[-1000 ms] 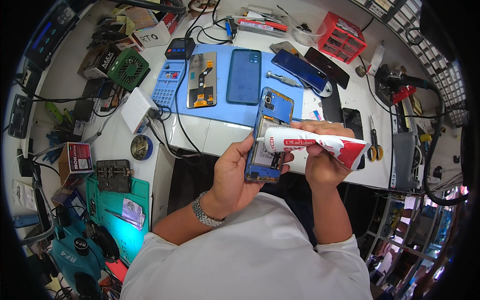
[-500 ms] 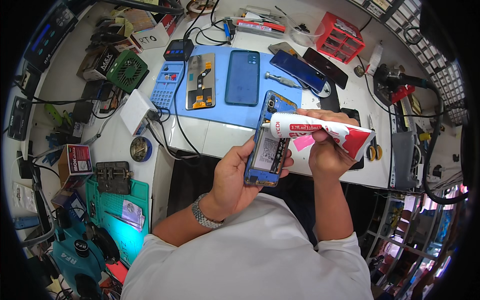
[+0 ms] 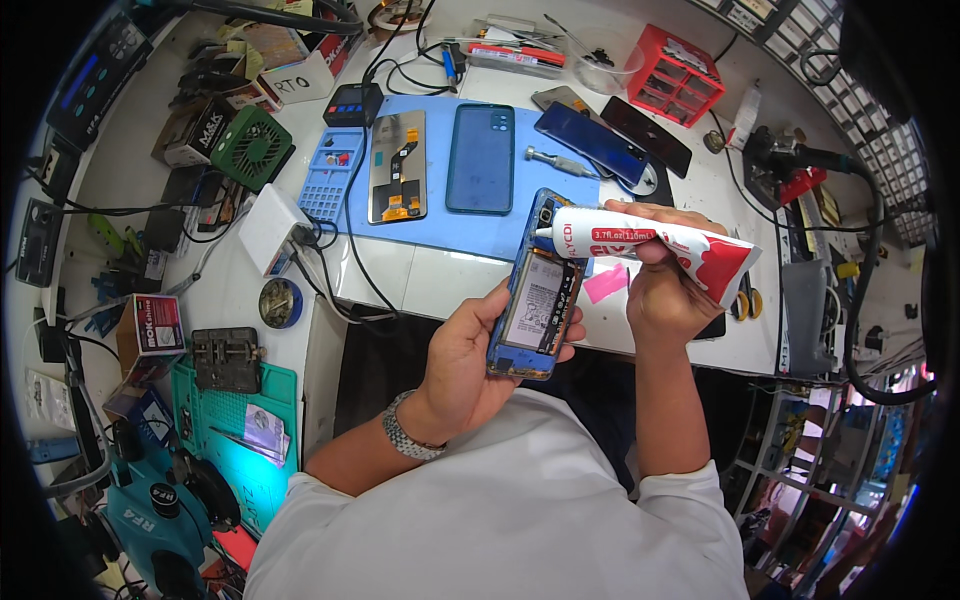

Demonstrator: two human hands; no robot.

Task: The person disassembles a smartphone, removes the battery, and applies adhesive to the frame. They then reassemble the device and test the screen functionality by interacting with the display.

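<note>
My left hand [image 3: 465, 345] is closed round the lower part of an opened blue phone frame [image 3: 535, 300], its battery and inner parts showing. In my right hand [image 3: 665, 285] is a white and red glue tube [image 3: 610, 232], gripped and squeezed at its flattened end. The tube lies nearly level, and its nozzle points left at the upper left edge of the frame. Whether the tip touches the edge, I cannot tell. Beyond, on a blue mat [image 3: 435, 235], lie a screen panel [image 3: 398, 165] and a dark phone case [image 3: 480, 158].
A metal screwdriver-like tool [image 3: 562, 160] and blue phone [image 3: 590, 140] lie at the mat's right. Yellow-handled scissors [image 3: 742, 303] and a pink slip [image 3: 606, 285] are near my right hand. A white box [image 3: 275, 230] with cables stands left; a teal microscope [image 3: 150, 520] sits lower left.
The tube and my right hand have shifted slightly right, and the nozzle now sits higher along the frame's left edge. More of the battery shows. My left hand keeps its hold on the frame.
</note>
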